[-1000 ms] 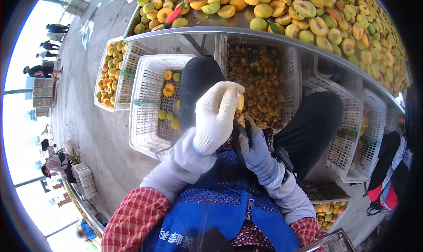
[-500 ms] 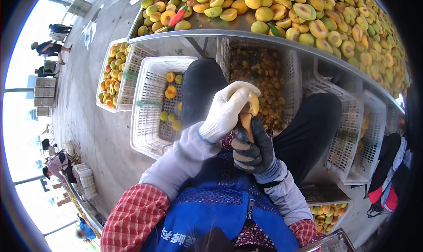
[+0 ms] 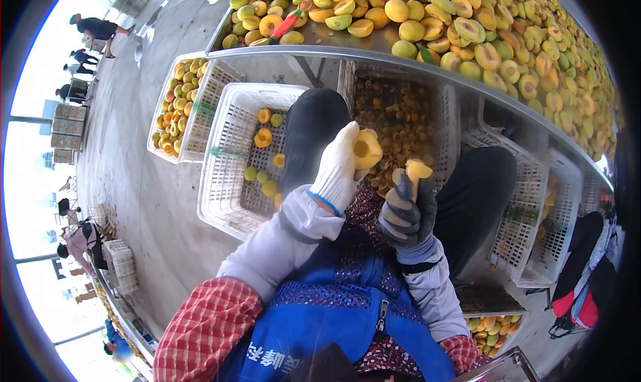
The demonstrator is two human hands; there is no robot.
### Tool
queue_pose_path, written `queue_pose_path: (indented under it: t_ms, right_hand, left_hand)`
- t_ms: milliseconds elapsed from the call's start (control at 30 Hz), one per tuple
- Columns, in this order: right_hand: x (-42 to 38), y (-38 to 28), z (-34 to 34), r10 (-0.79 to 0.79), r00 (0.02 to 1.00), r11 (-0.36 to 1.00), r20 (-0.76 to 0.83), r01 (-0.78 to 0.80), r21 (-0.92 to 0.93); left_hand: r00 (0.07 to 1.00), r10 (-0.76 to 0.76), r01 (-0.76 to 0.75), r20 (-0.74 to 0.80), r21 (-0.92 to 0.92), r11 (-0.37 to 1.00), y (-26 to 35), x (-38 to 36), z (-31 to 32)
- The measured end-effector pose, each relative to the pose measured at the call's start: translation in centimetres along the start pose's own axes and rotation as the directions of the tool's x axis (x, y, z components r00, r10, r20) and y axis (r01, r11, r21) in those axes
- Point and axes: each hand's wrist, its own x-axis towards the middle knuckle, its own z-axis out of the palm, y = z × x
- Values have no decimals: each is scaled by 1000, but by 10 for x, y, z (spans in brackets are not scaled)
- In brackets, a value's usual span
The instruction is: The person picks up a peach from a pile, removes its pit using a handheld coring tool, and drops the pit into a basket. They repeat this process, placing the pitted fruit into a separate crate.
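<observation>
My left hand, in a white knit glove, is closed around a yellow peach half with a hollow in its cut face. To its right, my right hand wears a dark grey coated glove and grips a short tan-handled tool. A pale yellow chunk of peach sits at the tool's top end; the tip beneath it is hidden. The hands are apart, above my lap and in front of a crate of small brownish pieces.
A metal table heaped with halved peaches spans the top, with a red-handled object near its edge. A white crate holding a few peaches stands left, beside a fuller crate. More crates stand right. People are far left.
My hands have moved apart from working together on the peach. The left now holds the hollowed half, while the right has drawn the tool away with a chunk on it.
</observation>
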Motion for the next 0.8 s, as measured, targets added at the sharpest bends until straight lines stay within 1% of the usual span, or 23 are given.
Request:
queue_pose_path:
  t_ms: [67,100,133,167,200,233,267,300,333,367,400,433,467,500,533,567,600,633,667,700,767,800]
  right_hand:
    - [-7,-15,-25,-37,978,986,-205,70,154]
    - [-7,-16,-31,7,988,985,-151,19,172]
    - [-7,-16,-34,51,994,982,-94,-32,185]
    - [-5,-18,-35,94,995,977,-32,-86,193]
    - [-5,-17,-30,113,992,978,-62,-100,181]
    - [-7,-14,-23,127,988,980,-89,-111,166]
    - [-8,-15,-18,136,985,982,-108,-120,144]
    - [-9,-20,-23,181,975,957,-128,-145,253]
    - [-10,-24,-33,163,972,964,-171,-120,239]
    - [-11,-28,-44,145,965,969,-217,-94,228]
    - [-10,-31,-50,128,956,973,-266,-70,220]
    - [-6,-33,-51,115,947,977,-300,-53,208]
    - [0,-34,-49,86,921,993,-381,-48,108]
    - [5,-33,-44,52,885,998,-462,-55,7]
    - [11,-32,-37,12,844,993,-537,-75,-95]
    - [18,-30,-28,-5,831,990,-556,-74,-119]
    - [22,-33,-27,-17,821,987,-570,-77,-142]
    - [23,-35,-28,-30,810,984,-585,-80,-161]
    - [24,-37,-29,-43,799,981,-600,-81,-178]
    - [23,-42,-35,-23,824,989,-566,-65,-135]
    - [19,-52,-52,5,870,998,-493,-32,-47]
    - [19,-53,-50,-80,833,987,-547,-12,-162]
  left_hand:
    - [996,77,-84,49,163,983,7,-7,-8]
    - [985,141,-157,98,185,970,17,-12,-9]
    - [974,202,-220,104,208,953,27,-14,-13]
    - [914,385,-405,127,226,886,33,-14,-21]
    - [826,546,-563,142,279,778,47,-19,-31]
    - [714,695,-676,85,344,652,62,-25,-38]
    - [645,764,-697,7,416,584,72,-17,-57]
    - [587,802,-610,115,714,344,90,-11,-76]
    - [674,729,-323,120,935,144,104,-4,-87]
    - [705,689,-183,167,982,-50,109,5,-102]
    - [740,644,-36,191,969,-246,112,17,-112]
    - [628,721,-192,293,956,-221,110,36,-100]
    - [501,784,-342,366,916,-209,105,56,-81]
    - [538,763,-408,359,903,-137,106,64,-45]
    - [546,728,-511,414,853,-102,112,74,-11]
    - [583,696,-482,419,868,-120,118,90,22]
    - [644,646,-383,409,904,-191,123,117,49]
    - [681,611,-269,404,914,-304,125,153,66]
    - [750,550,-149,367,904,-400,125,184,82]
    - [787,473,-181,396,881,-437,123,213,86]
    - [753,479,-213,450,857,-469,120,252,88]
    - [738,478,-229,476,843,-486,116,262,88]
